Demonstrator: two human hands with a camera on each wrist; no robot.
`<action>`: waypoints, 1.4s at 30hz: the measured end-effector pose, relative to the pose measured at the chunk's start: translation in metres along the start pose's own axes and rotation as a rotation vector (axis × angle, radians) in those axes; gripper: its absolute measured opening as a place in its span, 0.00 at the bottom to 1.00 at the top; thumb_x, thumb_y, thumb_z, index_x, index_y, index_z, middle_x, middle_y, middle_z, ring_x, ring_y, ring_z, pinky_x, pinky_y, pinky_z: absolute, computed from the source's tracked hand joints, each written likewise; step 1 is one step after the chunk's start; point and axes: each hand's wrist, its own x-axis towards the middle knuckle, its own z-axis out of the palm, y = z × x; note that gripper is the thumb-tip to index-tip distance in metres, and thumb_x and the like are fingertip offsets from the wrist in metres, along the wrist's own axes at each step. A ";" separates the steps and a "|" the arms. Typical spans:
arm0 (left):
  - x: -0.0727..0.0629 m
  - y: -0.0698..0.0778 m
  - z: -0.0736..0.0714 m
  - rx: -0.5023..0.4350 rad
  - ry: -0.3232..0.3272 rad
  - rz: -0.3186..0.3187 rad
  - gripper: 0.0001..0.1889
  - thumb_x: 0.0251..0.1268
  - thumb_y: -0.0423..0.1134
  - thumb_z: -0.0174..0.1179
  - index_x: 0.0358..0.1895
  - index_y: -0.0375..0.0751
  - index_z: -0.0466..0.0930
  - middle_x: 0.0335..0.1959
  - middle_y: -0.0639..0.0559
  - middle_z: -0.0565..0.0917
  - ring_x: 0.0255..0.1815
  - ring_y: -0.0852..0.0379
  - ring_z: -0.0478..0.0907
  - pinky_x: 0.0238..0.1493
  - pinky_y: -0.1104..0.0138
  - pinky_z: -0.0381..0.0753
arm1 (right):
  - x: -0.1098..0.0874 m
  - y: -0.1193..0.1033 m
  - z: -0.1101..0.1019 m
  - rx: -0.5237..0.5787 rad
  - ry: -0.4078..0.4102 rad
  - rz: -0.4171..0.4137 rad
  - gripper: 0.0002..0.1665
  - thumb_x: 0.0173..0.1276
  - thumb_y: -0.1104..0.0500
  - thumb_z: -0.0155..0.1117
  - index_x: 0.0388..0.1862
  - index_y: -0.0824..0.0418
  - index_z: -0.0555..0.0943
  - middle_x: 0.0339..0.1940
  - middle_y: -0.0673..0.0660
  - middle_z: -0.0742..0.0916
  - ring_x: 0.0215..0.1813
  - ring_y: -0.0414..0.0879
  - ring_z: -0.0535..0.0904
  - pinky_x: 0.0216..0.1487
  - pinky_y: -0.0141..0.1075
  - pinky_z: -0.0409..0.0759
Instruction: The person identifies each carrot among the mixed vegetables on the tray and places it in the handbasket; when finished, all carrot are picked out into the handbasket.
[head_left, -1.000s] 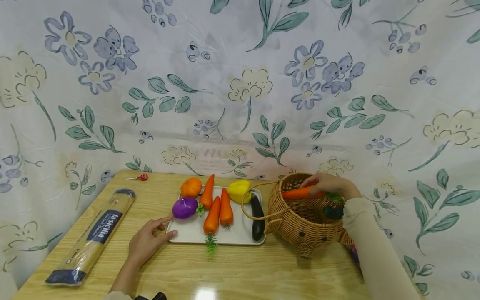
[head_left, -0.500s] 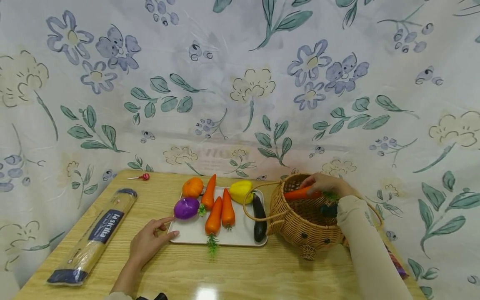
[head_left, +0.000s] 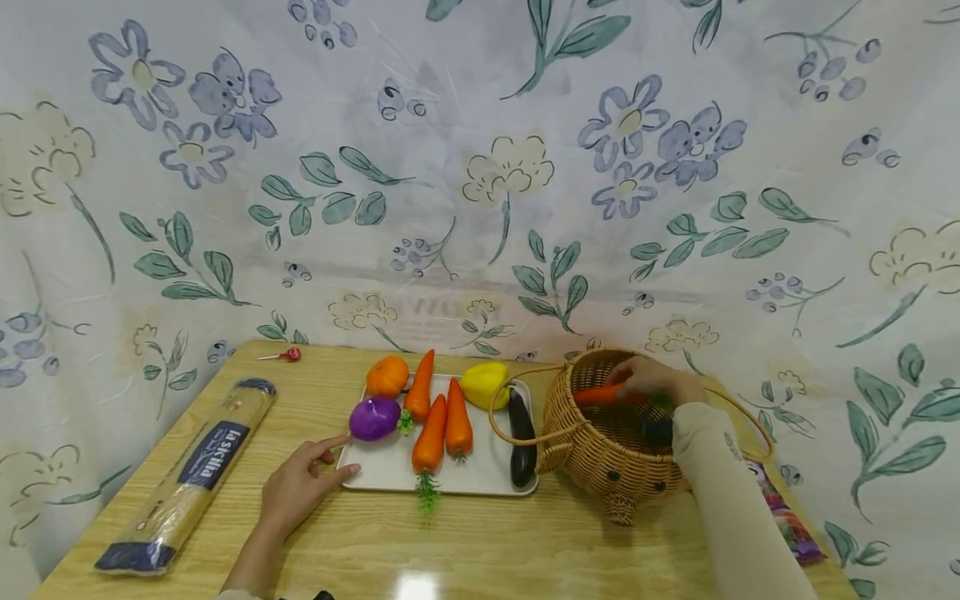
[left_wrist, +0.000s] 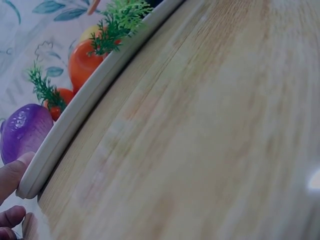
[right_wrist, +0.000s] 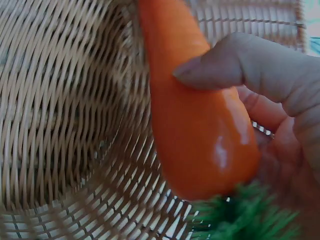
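My right hand is inside the mouth of a wicker basket, gripping a toy carrot with green fronds. In the right wrist view the thumb lies across the carrot, and the woven wall surrounds it. A dark item sits in the basket, partly hidden by the sleeve. My left hand rests at the near left corner of a white tray, its thumb touching the rim. On the tray lie a purple vegetable, a pumpkin, several carrots, a yellow pepper and a dark eggplant.
A long pasta packet lies on the table's left side, with a red lollipop behind it. Colourful packets lie right of the basket. The basket's left handle hangs over the tray's right edge. A floral curtain hangs behind the table.
My right hand and the carrot have sunk a little deeper into the basket. More of the packets at the right shows. My left hand keeps its place at the tray corner.
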 end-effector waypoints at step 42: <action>-0.001 -0.001 0.002 0.003 0.017 0.033 0.31 0.57 0.65 0.66 0.62 0.57 0.80 0.39 0.57 0.79 0.27 0.63 0.65 0.27 0.68 0.61 | -0.002 0.009 0.013 -0.201 -0.055 0.116 0.14 0.59 0.70 0.65 0.46 0.70 0.83 0.44 0.63 0.84 0.43 0.50 0.79 0.46 0.45 0.81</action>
